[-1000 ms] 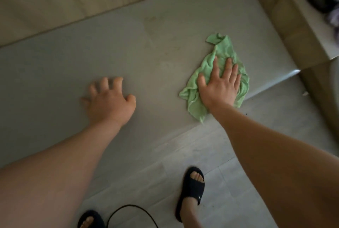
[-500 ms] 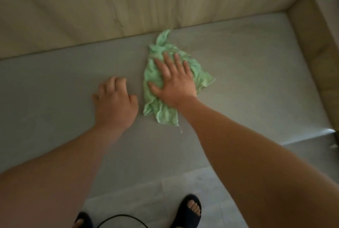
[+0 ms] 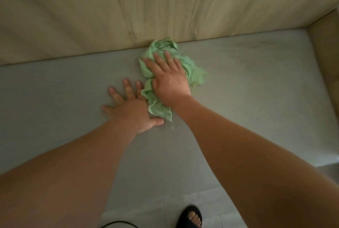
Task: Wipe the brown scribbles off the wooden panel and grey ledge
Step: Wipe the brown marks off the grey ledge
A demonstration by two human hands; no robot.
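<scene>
A crumpled green cloth (image 3: 192, 70) lies on the grey ledge (image 3: 247, 90), its far end bunched against the foot of the wooden panel (image 3: 165, 3). My right hand (image 3: 168, 79) presses flat on the cloth with straight fingers pointing at the panel. My left hand (image 3: 130, 108) rests flat on the ledge right beside it, fingers spread, its thumb at the cloth's near corner. A thin brown scribble (image 3: 131, 29) runs down the panel just left of the cloth. Faint dark smudges (image 3: 256, 44) show on the ledge at the far right.
A wooden side wall (image 3: 326, 53) closes the ledge on the right. Pale floor tiles (image 3: 146, 215) lie below the ledge's front edge. My foot in a black sandal (image 3: 190, 216) stands there, and a black cable (image 3: 117, 225) curves at the bottom edge.
My right hand has slid the cloth from the right front of the ledge leftward and back to the panel's foot. My left hand has spread flat. The view has moved closer.
</scene>
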